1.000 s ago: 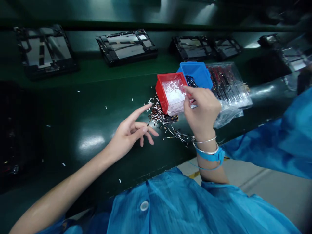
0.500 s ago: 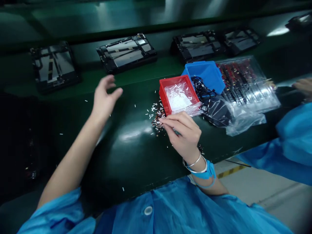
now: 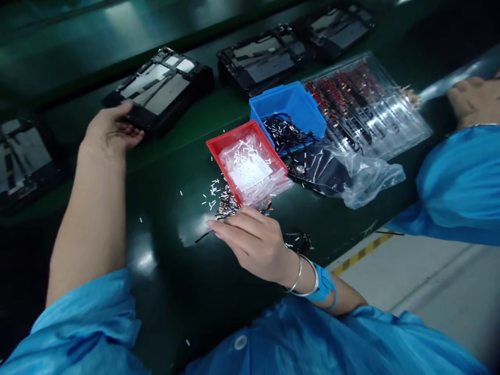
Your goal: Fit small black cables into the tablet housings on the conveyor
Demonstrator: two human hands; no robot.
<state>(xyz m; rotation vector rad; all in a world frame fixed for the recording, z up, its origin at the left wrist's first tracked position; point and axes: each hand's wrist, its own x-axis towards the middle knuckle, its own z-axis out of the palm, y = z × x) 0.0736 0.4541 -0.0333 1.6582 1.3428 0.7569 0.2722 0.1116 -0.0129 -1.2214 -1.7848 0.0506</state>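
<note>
My left hand [image 3: 113, 125] is at the near left corner of a black device housing [image 3: 160, 94], its thumb over the edge and its fingers curled below. The housing has grey panels and dark strips inside. My right hand [image 3: 253, 239] pinches a short thin black wire [image 3: 203, 237] with a reddish end, just above the green work surface [image 3: 172, 281]. Beside these fingertips lies a pile of small wire pieces [image 3: 226, 203] with white bits. Just beyond is a red bin [image 3: 219, 151] holding a clear bag of small white tubes [image 3: 250, 166].
Right of the red bin stands a blue bin [image 3: 308, 104] with black wires. A clear plastic tray [image 3: 410, 125] of red and black wires and a crumpled plastic bag [image 3: 363, 179] lie farther right. More housings [image 3: 265, 57] line the back. A co-worker's hand [image 3: 474, 99] is at right.
My left hand has moved forward from over the surface to the housing's corner. My right hand has drawn a black wire away from the pile. The view has shifted.
</note>
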